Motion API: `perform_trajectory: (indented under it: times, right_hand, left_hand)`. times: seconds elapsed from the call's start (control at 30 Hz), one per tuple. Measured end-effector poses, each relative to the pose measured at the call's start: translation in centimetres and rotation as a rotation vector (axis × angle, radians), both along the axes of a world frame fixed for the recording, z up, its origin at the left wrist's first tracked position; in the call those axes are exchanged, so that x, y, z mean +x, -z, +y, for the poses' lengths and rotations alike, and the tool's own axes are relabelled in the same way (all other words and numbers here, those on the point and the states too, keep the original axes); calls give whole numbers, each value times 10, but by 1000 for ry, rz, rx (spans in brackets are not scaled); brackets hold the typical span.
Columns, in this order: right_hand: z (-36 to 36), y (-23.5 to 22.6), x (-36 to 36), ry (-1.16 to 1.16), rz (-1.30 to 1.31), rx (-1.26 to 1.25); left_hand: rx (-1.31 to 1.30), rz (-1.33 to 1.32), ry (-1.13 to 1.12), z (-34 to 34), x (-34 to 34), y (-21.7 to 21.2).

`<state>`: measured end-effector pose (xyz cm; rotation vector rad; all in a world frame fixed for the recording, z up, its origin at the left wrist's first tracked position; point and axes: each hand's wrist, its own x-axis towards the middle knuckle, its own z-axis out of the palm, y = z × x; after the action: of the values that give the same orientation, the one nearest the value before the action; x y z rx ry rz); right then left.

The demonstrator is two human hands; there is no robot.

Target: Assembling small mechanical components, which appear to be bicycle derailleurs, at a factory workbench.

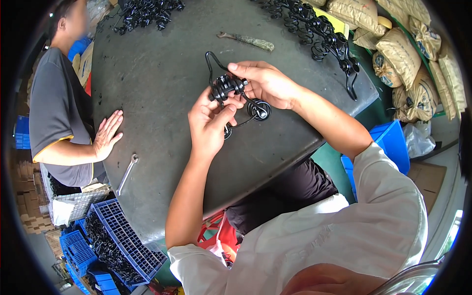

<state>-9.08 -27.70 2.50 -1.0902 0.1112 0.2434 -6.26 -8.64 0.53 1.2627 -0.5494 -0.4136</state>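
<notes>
Over the dark table, both my hands hold a black metal spring assembly (225, 87). A bent wire loop rises from its far side, a bolted block sits in its middle, and coils hang at its near side. My left hand (209, 123) grips the block and a coil from below, thumb on top. With fingers curled and thumb out, my right hand (273, 87) pinches the right end near the bolt; some of its fingertips are hidden behind the part. Similar black spring assemblies (317, 32) lie in a row at the far right of the table.
On the table (157, 113) lie a wrench (128, 173), a cord-wrapped tool (253, 42) and a heap of black parts (147, 14). A co-worker's hand (108, 135) rests on the left edge. Blue crates (130, 241), a blue bin (393, 142) and sacks (400, 54) stand around.
</notes>
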Motion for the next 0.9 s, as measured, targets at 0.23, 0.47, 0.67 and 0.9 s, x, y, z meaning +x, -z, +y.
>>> perform_trajectory:
  times: [0.23, 0.47, 0.67, 0.9]
  right_hand:
    - [1, 5, 2, 20, -55, -40]
    - [-3, 10, 8, 115, -212, -572]
    - [-3, 21, 13, 14, -214, -534]
    - [-2, 20, 9, 122, -432, -833]
  left_hand:
    - [-22, -19, 15, -1, 0, 2]
    - [9, 175, -66, 6, 14, 6]
    - [-10, 211, -49, 6, 13, 4]
    - [73, 140, -90, 4, 12, 3]
